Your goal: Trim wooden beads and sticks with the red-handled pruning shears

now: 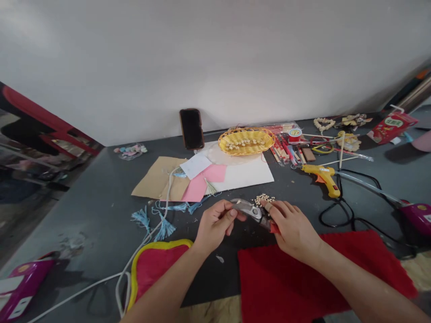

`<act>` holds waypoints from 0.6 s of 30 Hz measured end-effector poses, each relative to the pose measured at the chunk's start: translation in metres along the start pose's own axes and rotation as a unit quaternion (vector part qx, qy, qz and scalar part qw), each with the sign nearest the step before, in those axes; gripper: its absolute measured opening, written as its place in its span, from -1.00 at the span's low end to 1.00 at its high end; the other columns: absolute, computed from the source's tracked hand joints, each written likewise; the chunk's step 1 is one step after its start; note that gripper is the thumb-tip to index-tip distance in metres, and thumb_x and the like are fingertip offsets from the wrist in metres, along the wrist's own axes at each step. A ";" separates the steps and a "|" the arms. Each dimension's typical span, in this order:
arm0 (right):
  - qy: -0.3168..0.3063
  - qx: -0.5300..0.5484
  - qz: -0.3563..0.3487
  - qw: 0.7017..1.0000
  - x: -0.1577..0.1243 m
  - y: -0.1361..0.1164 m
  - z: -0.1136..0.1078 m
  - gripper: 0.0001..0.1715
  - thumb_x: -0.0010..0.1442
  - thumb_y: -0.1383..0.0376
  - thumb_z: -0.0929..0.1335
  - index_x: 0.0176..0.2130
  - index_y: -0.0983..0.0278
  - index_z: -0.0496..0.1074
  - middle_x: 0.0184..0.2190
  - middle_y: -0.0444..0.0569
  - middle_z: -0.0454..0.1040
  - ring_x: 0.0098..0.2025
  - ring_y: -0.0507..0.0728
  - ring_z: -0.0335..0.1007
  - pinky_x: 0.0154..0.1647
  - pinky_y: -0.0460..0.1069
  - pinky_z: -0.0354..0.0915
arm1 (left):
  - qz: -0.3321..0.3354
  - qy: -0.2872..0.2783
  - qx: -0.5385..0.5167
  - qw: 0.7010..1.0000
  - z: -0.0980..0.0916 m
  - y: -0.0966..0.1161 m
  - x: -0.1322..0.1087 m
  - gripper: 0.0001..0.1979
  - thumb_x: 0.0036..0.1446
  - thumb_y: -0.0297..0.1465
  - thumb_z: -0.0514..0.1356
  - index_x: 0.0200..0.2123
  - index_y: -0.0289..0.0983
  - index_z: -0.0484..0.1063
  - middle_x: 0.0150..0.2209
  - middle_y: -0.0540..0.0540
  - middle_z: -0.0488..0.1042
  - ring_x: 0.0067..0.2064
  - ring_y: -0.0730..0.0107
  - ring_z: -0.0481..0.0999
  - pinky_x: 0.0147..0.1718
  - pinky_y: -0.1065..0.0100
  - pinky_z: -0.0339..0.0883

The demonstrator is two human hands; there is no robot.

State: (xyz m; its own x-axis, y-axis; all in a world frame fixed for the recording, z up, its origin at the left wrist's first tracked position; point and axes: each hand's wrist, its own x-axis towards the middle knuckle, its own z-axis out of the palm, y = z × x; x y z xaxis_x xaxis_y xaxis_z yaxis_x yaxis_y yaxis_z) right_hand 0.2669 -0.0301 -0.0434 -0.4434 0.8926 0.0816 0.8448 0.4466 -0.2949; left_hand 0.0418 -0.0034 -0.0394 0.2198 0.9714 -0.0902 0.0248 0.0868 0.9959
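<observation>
My right hand [291,226] is wrapped round the red handles of metal pruning shears [255,212]. Their curved blades point left, toward my left hand [217,224]. The thumb and fingers of my left hand are pinched together beside the blade tips; what they hold is too small to name. A small pale piece lies between the blades. Just behind the shears is a little pile of pale beads or seeds [263,198], partly hidden by my right hand. A red cloth [283,278] lies under my right forearm.
A yellow basket [247,142] with small pale pieces rests on white board. A phone [191,129] leans on the wall. Blue tassels [164,228], papers and a white cable lie left. At right are a yellow glue gun [323,177], black cord, sticks and a red drink carton [393,125].
</observation>
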 end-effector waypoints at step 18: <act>-0.014 0.025 -0.001 1.000 -0.001 0.001 0.002 -0.37 0.10 0.50 0.23 0.18 0.33 0.22 0.02 0.16 0.39 0.03 0.30 0.31 -0.02 0.19 0.32 | -0.035 -0.028 -0.052 0.998 -0.001 -0.001 0.002 -0.64 0.10 -0.14 0.26 -0.44 -0.33 0.29 -0.50 -0.10 0.57 -0.72 0.69 0.19 -0.72 0.54 -0.06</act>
State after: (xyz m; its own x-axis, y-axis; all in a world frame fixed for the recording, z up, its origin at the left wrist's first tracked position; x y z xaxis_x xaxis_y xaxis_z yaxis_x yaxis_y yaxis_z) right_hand 0.2678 -0.0305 -0.0453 -0.4538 0.8893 0.0565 0.8281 0.4443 -0.3419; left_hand 0.0409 -0.0012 -0.0408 0.2757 0.9484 -0.1567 -0.0585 0.1793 0.9821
